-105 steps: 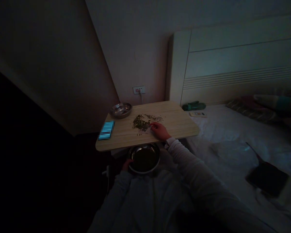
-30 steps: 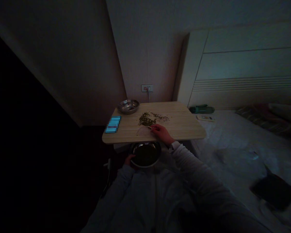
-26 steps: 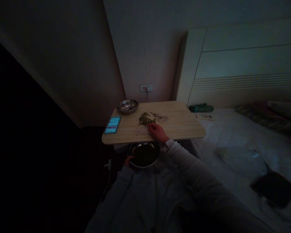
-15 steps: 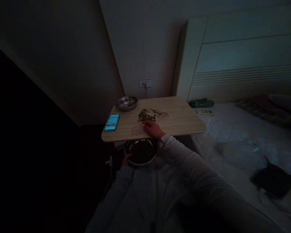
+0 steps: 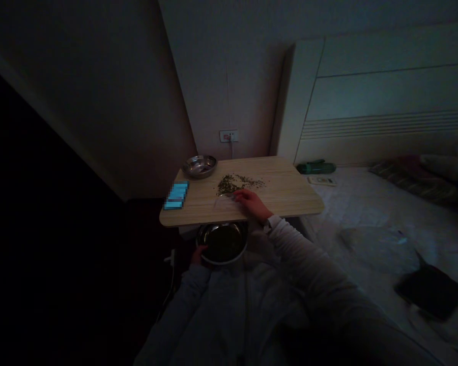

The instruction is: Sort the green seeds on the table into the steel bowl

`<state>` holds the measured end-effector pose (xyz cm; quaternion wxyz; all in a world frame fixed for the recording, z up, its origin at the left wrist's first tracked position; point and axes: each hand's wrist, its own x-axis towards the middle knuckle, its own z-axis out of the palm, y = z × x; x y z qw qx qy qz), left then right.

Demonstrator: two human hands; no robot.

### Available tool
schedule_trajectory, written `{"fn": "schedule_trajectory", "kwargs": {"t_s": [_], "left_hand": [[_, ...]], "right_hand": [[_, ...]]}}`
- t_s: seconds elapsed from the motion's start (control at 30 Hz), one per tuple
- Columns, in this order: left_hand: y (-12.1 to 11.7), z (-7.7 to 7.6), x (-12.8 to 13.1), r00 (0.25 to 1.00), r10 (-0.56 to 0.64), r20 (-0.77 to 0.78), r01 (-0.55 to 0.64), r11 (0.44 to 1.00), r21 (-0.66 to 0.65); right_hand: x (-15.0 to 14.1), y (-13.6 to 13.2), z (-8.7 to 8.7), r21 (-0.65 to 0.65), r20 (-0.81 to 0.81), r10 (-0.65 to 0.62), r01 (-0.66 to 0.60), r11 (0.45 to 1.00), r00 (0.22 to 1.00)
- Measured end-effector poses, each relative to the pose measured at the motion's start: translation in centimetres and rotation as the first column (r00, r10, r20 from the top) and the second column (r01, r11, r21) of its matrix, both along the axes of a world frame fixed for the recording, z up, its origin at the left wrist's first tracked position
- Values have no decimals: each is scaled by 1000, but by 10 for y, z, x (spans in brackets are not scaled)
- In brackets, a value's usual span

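Note:
My right hand (image 5: 251,202) is closed on a thin, pale translucent sheet (image 5: 225,202), low over the wooden tabletop (image 5: 282,198). Its exact kind is hard to make out in the dim light. Just beyond the sheet lies a scatter of small green beans or seeds (image 5: 229,184), thinning out toward the right. Below the table's front edge, my left hand (image 5: 199,254) grips the left rim of a metal bowl (image 5: 229,262), its thumb over the edge. Dark green contents fill much of that bowl.
A second metal bowl (image 5: 199,168) stands at the table's back left, with a lit phone (image 5: 176,195) in front of it. To the right is a bed (image 5: 328,213) with a green bottle (image 5: 316,166), a remote control (image 5: 322,181) and a dark flat object (image 5: 431,290).
My right hand has moved a little to the right with the sheet, beside the green bits. My left hand stays on the bowl. The view has tilted slightly.

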<state>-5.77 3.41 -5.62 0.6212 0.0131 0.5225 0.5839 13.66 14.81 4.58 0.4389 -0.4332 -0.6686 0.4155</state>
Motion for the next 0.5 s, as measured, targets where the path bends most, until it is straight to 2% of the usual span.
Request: {"fn": "schedule_trajectory", "kwargs": {"t_s": [0.13, 0.23, 0.37, 0.5], "left_hand": [[1, 6, 5, 999, 48, -25, -50, 995, -88], [1, 15, 9, 999, 33, -18, -36, 991, -129], [0, 27, 17, 999, -9, 35, 14, 988, -152], [5, 27, 24, 996, -59, 72, 69, 987, -146]], "right_hand": [[30, 18, -6, 41, -42, -254, 256, 966, 966], [44, 22, -12, 60, 26, -377, 375, 925, 926], [45, 20, -16, 89, 72, -414, 407, 909, 907], [42, 17, -16, 134, 95, -431, 418, 899, 897]]}}
